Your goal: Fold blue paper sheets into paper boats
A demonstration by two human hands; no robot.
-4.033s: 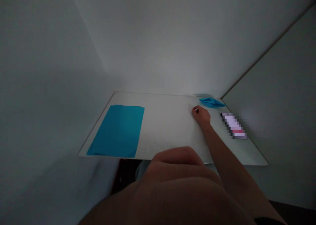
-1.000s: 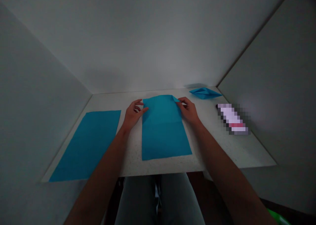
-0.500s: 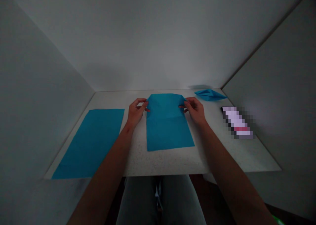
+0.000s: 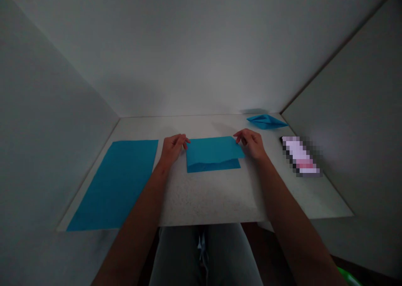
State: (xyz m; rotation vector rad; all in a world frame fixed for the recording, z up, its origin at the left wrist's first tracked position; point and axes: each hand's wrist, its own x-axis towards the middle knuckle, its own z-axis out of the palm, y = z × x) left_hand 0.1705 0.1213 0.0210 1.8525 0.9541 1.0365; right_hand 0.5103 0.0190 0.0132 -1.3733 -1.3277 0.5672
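A blue sheet of paper (image 4: 212,150) lies in front of me on the white table, doubled over toward me. Its upper layer is shifted a little to the right, so a strip of the lower layer shows along the near edge. My left hand (image 4: 173,148) is closed at the far left corner of the fold, fingertips on the paper's edge. At the far right corner, my right hand (image 4: 252,143) has thumb and forefinger around the paper, the other fingers curled.
A flat blue sheet (image 4: 116,183) lies at the left of the white table (image 4: 210,202). At the back right sits a folded blue paper boat (image 4: 266,121), with a pixelated phone (image 4: 300,155) in front of it. Walls enclose the table's back and sides.
The far part of the sheet has been folded over toward me, and the paper now covers about half the length. Both hands have come slightly nearer to me.
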